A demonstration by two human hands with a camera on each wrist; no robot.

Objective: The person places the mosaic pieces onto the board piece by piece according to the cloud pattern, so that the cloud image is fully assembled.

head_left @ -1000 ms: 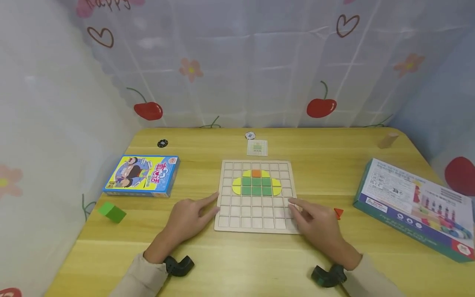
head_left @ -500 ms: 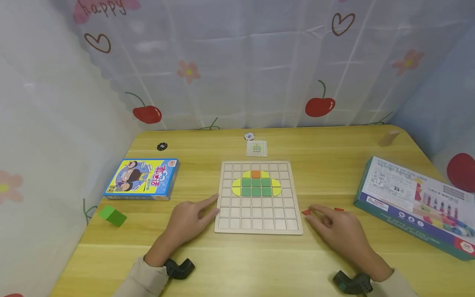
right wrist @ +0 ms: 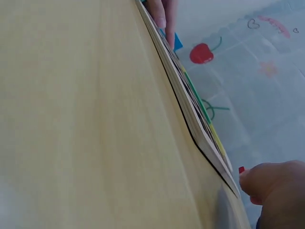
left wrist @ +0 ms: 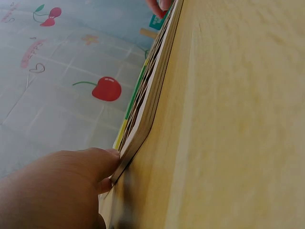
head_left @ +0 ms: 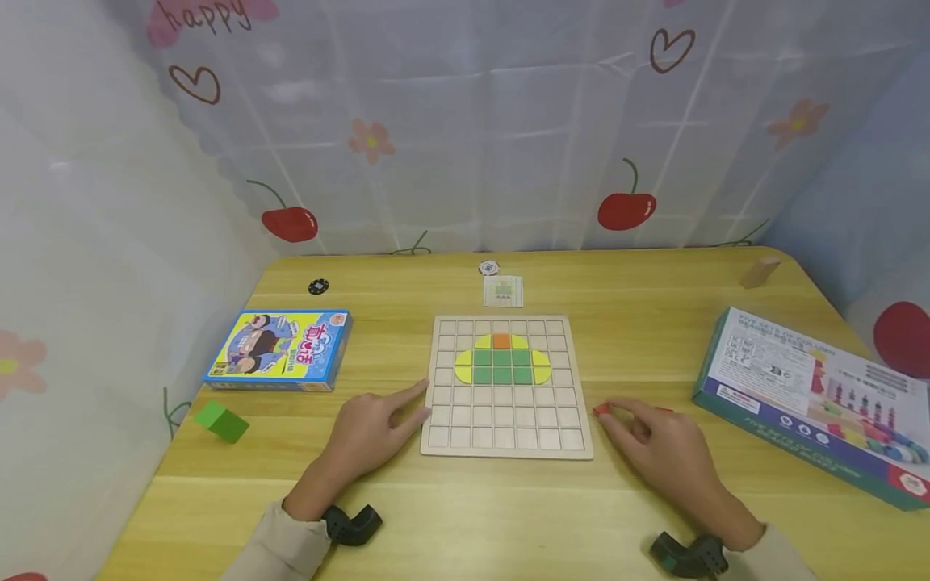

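A wooden grid board [head_left: 508, 442] lies flat on the table. Green square tiles [head_left: 502, 374], yellow rounded tiles [head_left: 463, 374] and one orange square tile [head_left: 501, 341] fill part of its upper cells. My left hand [head_left: 366, 432] touches the board's left edge with thumb and index finger extended. Just off the right edge, my right hand [head_left: 664, 452] pinches a small red tile [head_left: 601, 409] between thumb and fingers, which partly cover it. The red also shows at the fingertips in the right wrist view. Another red tile [head_left: 663, 409] lies mostly hidden behind that hand.
Behind the board are a small pattern card [head_left: 503, 292] and a white chip [head_left: 489, 267]. A blue-yellow box [head_left: 279, 351], green block [head_left: 221, 422] and black chip [head_left: 318, 286] stand left. At right are a large box [head_left: 814, 403] and a wooden block [head_left: 760, 272].
My right hand has moved right, from the board's right edge to beside it, and now pinches a red tile. My left hand has stayed at the board's left edge.
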